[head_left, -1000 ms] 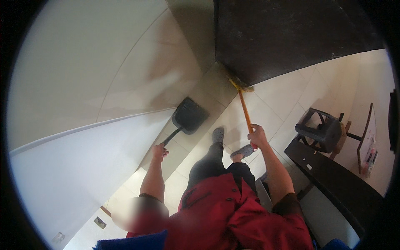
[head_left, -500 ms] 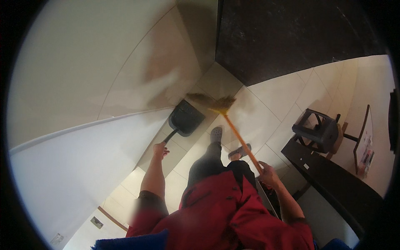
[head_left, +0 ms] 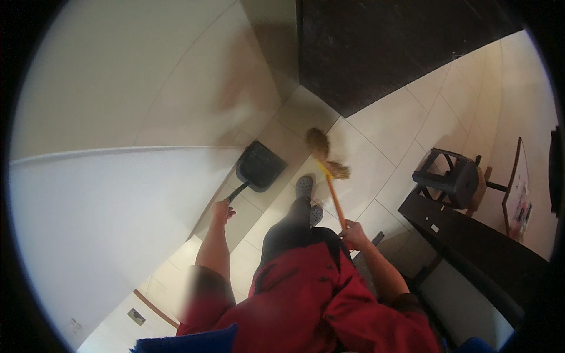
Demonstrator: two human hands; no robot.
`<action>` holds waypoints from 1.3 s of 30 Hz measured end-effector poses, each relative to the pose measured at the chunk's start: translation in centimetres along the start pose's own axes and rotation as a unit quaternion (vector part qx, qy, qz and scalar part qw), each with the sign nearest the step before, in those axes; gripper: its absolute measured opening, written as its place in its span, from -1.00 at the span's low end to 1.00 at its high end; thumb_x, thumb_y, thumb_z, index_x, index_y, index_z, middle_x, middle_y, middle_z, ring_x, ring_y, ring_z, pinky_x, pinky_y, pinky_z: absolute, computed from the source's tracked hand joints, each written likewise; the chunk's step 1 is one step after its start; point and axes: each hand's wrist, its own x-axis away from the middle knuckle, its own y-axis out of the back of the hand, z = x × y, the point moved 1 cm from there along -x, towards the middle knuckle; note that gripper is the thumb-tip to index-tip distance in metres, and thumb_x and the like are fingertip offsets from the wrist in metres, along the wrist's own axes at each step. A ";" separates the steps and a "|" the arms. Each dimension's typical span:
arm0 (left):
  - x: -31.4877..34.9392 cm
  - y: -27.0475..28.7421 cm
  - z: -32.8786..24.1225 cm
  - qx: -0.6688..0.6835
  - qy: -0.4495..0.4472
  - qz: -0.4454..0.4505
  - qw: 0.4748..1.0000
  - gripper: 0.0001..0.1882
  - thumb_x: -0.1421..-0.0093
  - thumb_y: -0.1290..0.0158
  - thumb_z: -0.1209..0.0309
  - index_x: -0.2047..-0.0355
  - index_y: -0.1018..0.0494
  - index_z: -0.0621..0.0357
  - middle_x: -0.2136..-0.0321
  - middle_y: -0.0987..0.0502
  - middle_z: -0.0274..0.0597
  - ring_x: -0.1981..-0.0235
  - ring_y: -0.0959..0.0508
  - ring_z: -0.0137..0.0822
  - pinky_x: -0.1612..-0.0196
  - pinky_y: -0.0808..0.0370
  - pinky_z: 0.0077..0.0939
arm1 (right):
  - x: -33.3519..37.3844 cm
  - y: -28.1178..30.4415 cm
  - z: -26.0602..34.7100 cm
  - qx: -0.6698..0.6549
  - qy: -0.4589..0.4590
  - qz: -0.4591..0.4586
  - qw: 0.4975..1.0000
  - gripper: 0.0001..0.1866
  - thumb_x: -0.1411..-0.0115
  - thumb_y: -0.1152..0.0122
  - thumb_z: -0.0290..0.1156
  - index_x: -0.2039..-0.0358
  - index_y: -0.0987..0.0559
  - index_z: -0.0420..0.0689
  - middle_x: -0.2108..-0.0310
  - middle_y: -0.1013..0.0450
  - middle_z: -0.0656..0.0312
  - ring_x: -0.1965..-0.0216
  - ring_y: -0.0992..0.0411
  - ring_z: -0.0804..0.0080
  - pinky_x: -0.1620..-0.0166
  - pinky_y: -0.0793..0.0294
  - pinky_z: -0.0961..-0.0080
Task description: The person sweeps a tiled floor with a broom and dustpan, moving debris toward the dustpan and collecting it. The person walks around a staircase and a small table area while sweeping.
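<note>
My left hand (head_left: 222,212) is closed round the short handle of a black dustpan (head_left: 262,166), whose pan is over the tiled floor beside the white wall. In my right hand (head_left: 354,235) is the orange stick of a broom (head_left: 335,197). A yellow collar joins the stick to brown bristles (head_left: 318,143), which are spread in two tufts ahead of my feet. The bristle end lies to the right of the dustpan, apart from it. I cannot tell whether the bristles touch the floor.
A large black panel (head_left: 394,47) stands at the far right, its corner near the bristles. A black stool (head_left: 446,176) and a dark tabletop (head_left: 471,250) are at the right. A white wall (head_left: 118,217) borders the left side. Both my shoes (head_left: 304,187) are on pale tiles.
The broom's bristle end has swung right and nearer, and my right hand has moved left and up a little. My right foot has drawn in beside the left. The dustpan has barely moved.
</note>
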 end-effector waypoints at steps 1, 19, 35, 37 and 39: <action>0.2 -0.3 -0.3 0.002 -0.002 -0.006 1.000 -0.74 -0.14 0.04 0.24 0.32 -0.38 0.19 0.57 -0.42 -0.18 0.62 -0.54 -0.21 0.60 -0.42 -0.38 | 0.2 -1.0 0.5 -0.006 0.000 0.020 1.000 -0.50 0.10 -0.24 -0.64 0.07 -0.40 -0.37 0.57 -0.41 0.15 0.63 -0.39 0.42 0.61 -0.36 0.51; -0.8 2.0 4.4 0.045 -0.045 -0.031 0.997 -0.77 -0.14 0.06 0.29 0.42 -0.37 0.24 0.63 -0.41 -0.15 0.69 -0.52 -0.21 0.75 -0.35 -0.43 | 14.0 7.0 -7.7 -0.135 0.011 -0.124 0.983 -0.62 -0.07 0.00 -0.49 0.05 -0.43 -0.23 0.70 -0.27 0.35 0.79 -0.20 0.62 0.79 -0.17 0.61; 0.8 2.8 4.5 0.048 -0.059 0.012 0.997 -0.75 -0.13 0.07 0.31 0.31 -0.36 0.28 0.58 -0.42 -0.12 0.66 -0.53 -0.19 0.68 -0.38 -0.39 | 13.3 -7.8 -1.6 -0.028 -0.035 0.030 0.999 -0.34 0.09 -0.22 -0.60 -0.12 -0.36 -0.21 0.62 -0.40 0.22 0.67 -0.34 0.52 0.64 -0.31 0.57; 0.9 3.4 4.5 0.044 -0.059 0.016 0.997 -0.75 -0.12 0.06 0.31 0.32 -0.36 0.27 0.58 -0.43 -0.12 0.66 -0.53 -0.18 0.68 -0.38 -0.39 | 14.6 -6.6 -1.1 -0.024 0.005 0.016 1.000 -0.33 0.09 -0.19 -0.61 -0.13 -0.33 -0.24 0.60 -0.42 0.22 0.69 -0.30 0.56 0.65 -0.28 0.59; 1.0 4.2 5.0 0.050 -0.063 0.017 0.997 -0.75 -0.12 0.05 0.30 0.34 -0.36 0.27 0.58 -0.43 -0.11 0.67 -0.54 -0.18 0.70 -0.39 -0.40 | 14.3 -4.9 -1.4 -0.019 0.054 -0.011 0.998 -0.33 0.09 -0.15 -0.62 -0.14 -0.30 -0.28 0.58 -0.44 0.18 0.70 -0.29 0.58 0.66 -0.27 0.60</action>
